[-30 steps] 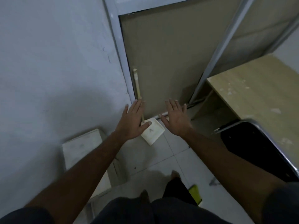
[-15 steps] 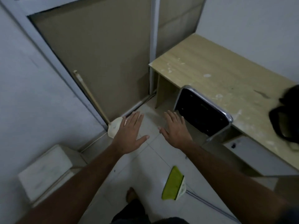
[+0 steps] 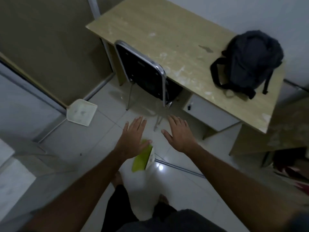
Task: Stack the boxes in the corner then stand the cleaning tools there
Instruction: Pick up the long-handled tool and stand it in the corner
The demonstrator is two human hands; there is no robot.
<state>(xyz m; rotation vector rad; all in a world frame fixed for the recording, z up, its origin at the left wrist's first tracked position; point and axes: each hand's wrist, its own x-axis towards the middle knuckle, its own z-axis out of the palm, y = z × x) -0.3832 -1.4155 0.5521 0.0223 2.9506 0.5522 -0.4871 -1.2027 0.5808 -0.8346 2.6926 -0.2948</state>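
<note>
A cream dustpan (image 3: 81, 113) stands in the corner at the left, its handle leaning against the brown panel. A green broom head (image 3: 142, 160) lies on the white floor tiles, with a thin metal handle (image 3: 180, 169) running right from it. My left hand (image 3: 135, 135) hovers open just above the broom head, fingers spread. My right hand (image 3: 179, 133) is open too, to the right of the broom head, above the floor. White boxes (image 3: 11, 178) sit stacked at the far left edge, partly cut off.
A wooden desk (image 3: 175, 41) stands ahead with a dark backpack (image 3: 247, 62) on it. A black chair with a chrome frame (image 3: 143, 71) is tucked under the desk. My bare feet (image 3: 117, 179) show on the tiles below. Dark and red clutter (image 3: 294, 169) lies at the right.
My view has swung right and down, away from the corner toward the desk. Both open hands have come from near the dustpan to above the green broom head.
</note>
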